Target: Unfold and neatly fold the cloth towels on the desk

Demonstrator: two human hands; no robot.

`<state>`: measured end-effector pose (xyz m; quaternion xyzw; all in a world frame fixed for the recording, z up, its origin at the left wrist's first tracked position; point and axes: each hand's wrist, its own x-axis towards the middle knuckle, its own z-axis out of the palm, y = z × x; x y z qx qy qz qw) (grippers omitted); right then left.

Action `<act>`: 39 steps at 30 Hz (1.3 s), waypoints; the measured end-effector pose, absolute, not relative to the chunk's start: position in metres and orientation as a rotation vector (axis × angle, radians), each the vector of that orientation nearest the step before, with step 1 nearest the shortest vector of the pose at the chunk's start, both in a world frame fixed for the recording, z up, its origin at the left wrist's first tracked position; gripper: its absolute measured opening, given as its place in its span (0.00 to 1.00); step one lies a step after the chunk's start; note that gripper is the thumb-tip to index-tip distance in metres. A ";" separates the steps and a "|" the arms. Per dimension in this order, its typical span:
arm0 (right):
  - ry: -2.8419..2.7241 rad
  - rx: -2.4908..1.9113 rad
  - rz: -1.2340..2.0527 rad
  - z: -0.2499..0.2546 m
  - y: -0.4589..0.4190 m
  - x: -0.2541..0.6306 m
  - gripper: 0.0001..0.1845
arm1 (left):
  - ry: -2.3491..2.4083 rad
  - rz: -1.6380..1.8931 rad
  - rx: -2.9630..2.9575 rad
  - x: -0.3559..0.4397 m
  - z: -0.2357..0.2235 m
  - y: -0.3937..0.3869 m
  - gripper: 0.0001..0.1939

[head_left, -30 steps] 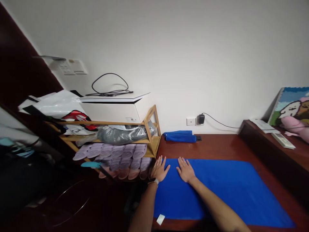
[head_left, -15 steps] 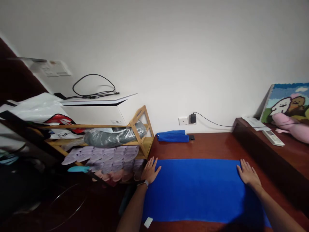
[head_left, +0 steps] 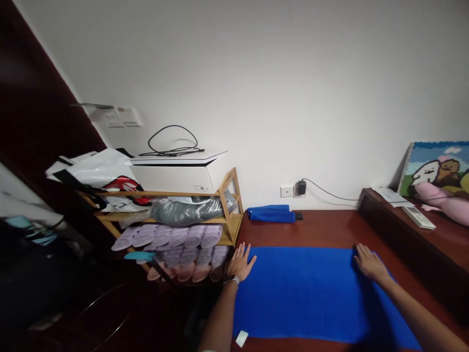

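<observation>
A flat blue cloth (head_left: 300, 293) lies spread on the reddish-brown wooden top (head_left: 315, 227) in front of me. It's a deep, saturated blue with a soft towel-like nap, smooth apart from slight rippling near my right hand, and a small white tag (head_left: 241, 338) sticks out at its near edge. No writing on the tag is legible.

My left hand (head_left: 241, 262) is open, fingers spread, its thumb side at the cloth's far left corner. My right hand (head_left: 369, 262) lies flat and open at the far right edge, fingers pressing lightly on the fabric. Neither hand is gripping anything.

Beyond the cloth sits a folded blue towel (head_left: 271, 214), and a black charger (head_left: 301, 187) is plugged into the wall socket (head_left: 287, 191). To my left, a bamboo shoe rack (head_left: 230, 215) holds lilac slippers (head_left: 176, 239) and a white box (head_left: 172, 175) – its small label is too tiny to read.
</observation>
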<state>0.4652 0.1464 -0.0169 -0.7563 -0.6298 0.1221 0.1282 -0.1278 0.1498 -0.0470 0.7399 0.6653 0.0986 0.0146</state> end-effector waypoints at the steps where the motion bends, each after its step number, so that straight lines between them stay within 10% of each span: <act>1: -1.913 -2.133 0.340 -0.008 0.145 0.432 0.48 | 2.069 0.309 2.300 -0.128 -0.047 0.150 0.39; 12: -2.492 -1.515 0.526 0.000 0.134 0.081 0.39 | 2.051 0.343 2.334 -0.128 -0.055 0.152 0.39; 26: -1.797 -2.430 0.215 -0.076 0.133 0.529 0.46 | 2.090 0.302 2.314 -0.129 -0.054 0.153 0.38; 39: -1.774 -2.371 0.312 -0.041 0.140 0.521 0.44 | 1.988 0.392 2.075 -0.123 -0.021 0.160 0.38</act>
